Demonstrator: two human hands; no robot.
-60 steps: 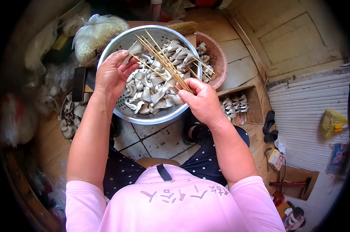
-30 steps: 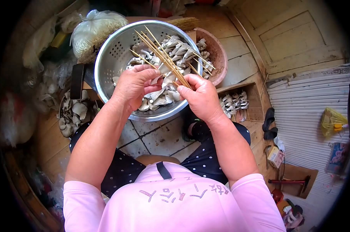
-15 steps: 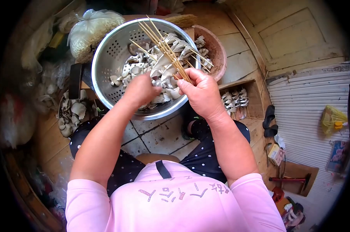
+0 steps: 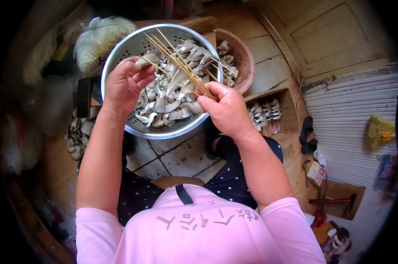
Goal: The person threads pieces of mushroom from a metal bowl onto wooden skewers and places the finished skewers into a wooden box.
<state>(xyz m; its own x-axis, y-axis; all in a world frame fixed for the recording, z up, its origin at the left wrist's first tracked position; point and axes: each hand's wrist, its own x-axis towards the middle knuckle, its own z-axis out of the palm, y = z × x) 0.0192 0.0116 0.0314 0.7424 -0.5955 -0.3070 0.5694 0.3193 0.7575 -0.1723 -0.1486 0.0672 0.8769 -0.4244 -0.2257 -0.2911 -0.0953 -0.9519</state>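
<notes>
A metal colander (image 4: pixel 115 57) holds torn grey-white oyster mushrooms (image 4: pixel 164 103). My left hand (image 4: pixel 127 86) is raised over its left side, fingers pinching an oyster mushroom piece (image 4: pixel 147 59) beside the tip of a single bamboo skewer that points left. Over the colander's right rim, my right hand (image 4: pixel 225 108) is closed around a bundle of bamboo skewers (image 4: pixel 181 64), which slant up and to the left. Several skewers with mushrooms threaded on them (image 4: pixel 199 55) rest at the colander's far right side. My left fingers partly cover the pinched piece.
Behind the colander on the right stands a pinkish basin (image 4: pixel 247 61) with more mushrooms. A cardboard box (image 4: pixel 289 101) to my right contains loaded mushroom skewers (image 4: pixel 266 113). More mushrooms (image 4: pixel 78 136) lie at my left, and a full plastic bag (image 4: pixel 102 39) sits at the back left.
My left hand has risen from the mushrooms in the colander and moved left and away from me, to the single skewer's tip. My right hand keeps its hold on the bundle, shifted slightly.
</notes>
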